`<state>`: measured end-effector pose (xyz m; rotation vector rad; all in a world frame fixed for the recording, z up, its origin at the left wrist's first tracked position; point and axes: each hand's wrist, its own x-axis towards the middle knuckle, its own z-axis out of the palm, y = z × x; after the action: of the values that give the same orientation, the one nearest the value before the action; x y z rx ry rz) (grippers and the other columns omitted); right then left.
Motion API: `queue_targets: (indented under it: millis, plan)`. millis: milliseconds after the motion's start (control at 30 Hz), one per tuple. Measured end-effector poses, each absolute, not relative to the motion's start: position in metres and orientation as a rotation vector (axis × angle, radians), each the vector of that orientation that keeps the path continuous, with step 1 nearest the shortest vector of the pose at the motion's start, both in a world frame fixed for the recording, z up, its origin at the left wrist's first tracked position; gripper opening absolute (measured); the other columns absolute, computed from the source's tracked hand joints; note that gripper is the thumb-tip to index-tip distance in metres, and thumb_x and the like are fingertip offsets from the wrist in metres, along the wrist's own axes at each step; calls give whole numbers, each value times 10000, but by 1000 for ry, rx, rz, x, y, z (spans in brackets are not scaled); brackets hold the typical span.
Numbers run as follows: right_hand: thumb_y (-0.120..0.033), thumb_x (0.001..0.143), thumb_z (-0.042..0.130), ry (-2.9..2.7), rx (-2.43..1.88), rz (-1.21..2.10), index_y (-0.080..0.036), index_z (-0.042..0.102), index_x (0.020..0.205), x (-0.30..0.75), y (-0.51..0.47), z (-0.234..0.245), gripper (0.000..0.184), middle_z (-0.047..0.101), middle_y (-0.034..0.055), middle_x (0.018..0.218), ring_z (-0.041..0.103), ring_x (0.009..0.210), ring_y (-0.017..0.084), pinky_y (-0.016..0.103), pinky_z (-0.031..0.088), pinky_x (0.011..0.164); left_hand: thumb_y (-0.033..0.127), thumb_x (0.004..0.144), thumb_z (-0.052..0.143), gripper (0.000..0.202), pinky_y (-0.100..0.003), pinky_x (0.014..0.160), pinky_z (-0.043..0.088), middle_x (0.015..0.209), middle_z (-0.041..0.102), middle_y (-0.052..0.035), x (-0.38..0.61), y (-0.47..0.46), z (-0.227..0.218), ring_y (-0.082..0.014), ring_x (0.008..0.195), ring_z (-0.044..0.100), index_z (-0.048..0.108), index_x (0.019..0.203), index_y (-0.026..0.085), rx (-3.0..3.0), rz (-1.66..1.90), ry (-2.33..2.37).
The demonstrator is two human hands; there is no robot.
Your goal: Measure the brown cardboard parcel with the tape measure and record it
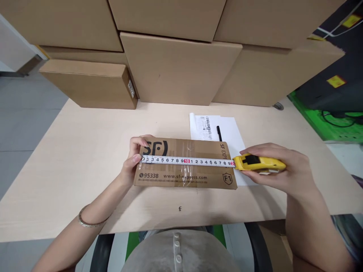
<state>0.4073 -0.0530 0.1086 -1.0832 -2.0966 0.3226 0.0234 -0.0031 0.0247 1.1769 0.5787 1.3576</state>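
A brown SF Express cardboard box [164, 182], with clear tape across its middle, is in front of me above the table. Across its printed face runs the white blade of a yellow tape measure [262, 163], drawn out to about the red 20 mark. My right hand [286, 166] grips the tape measure's case just off the box's right edge. At the left edge, my left hand [134, 156] is closed on the box, its thumb pressing the blade's end there. Some of the left fingers are hidden behind the box.
Behind the box, white papers [231, 126] with printed text lie on the table [70, 166], a black pen [219, 133] on top. Large cardboard boxes [181, 68] line the table's back, with a smaller flat carton [90, 85] at left. A black chair [256, 241] is below.
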Motion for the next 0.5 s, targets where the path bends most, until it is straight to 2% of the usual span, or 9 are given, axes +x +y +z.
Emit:
queue_targets:
  millis: [100, 233, 367, 500]
  plan:
    - [-212, 797, 878, -2113, -1132, 338, -479, 684, 1306, 407, -56, 109, 606, 816, -4, 1048, 793, 896, 294, 483, 662, 677, 518, 832, 730, 290, -506, 891, 575, 1153, 640, -43, 22, -4, 25, -294, 1058, 631, 616, 997, 308, 1168, 1344, 601]
    - [-218, 809, 867, -2106, -1152, 376, -481, 674, 1291, 405, -56, 107, 582, 815, -3, 1047, 791, 872, 289, 486, 661, 673, 505, 844, 712, 274, -487, 862, 579, 1153, 644, -40, 23, -5, 27, -285, 1032, 638, 613, 1007, 308, 1153, 1341, 593]
    - [-215, 792, 882, -2076, -1157, 408, -431, 709, 1235, 405, -55, 111, 522, 821, -3, 1025, 793, 840, 262, 447, 660, 678, 487, 836, 722, 255, -453, 809, 581, 1145, 638, -32, 24, -5, 30, -270, 999, 642, 621, 990, 312, 1141, 1313, 581]
    - [-225, 797, 892, -2119, -1078, 438, -391, 722, 1225, 401, -53, 126, 489, 827, -10, 1019, 793, 809, 219, 356, 645, 648, 485, 818, 736, 258, -426, 789, 565, 1132, 639, -30, 24, -3, 29, -259, 980, 636, 621, 963, 305, 1137, 1334, 599]
